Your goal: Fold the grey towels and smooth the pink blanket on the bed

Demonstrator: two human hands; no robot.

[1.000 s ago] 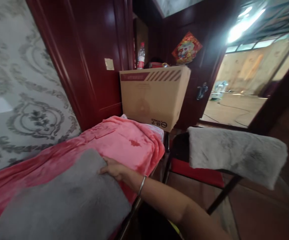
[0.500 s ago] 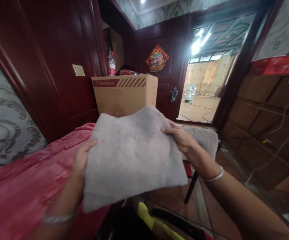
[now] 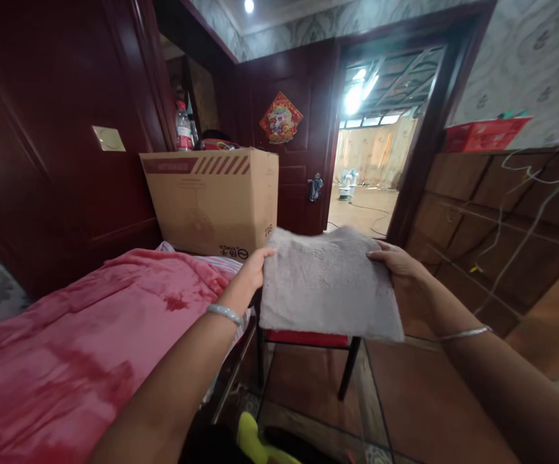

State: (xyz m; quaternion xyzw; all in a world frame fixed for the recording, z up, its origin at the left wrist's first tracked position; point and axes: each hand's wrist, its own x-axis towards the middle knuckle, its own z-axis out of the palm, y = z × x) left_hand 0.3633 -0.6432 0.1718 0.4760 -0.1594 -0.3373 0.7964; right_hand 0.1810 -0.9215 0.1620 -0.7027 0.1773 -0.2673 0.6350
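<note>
A grey plush cloth [image 3: 328,283], roughly rectangular, is stretched between my hands over a red-seated chair or stool [image 3: 308,338] with dark legs. My left hand [image 3: 259,265] pinches its upper left edge, thumb on top. On the other side my right hand [image 3: 399,263] grips the upper right edge, thumb on the face and fingers behind. The cloth hides most of the seat, and I cannot tell whether it touches whatever lies beneath.
To the left a pink blanket [image 3: 129,309] covers a bed. Behind it stands a large cardboard box [image 3: 207,200] with a bottle [image 3: 183,127] on top. Stacked brown boxes [image 3: 458,193] with loose white cables line the right side, carrying a red basket [image 3: 485,134].
Both hands have carried the plush cloth forward and to the right, from near my body to over the seat. The view has turned; another grey plush piece on the seat is now covered.
</note>
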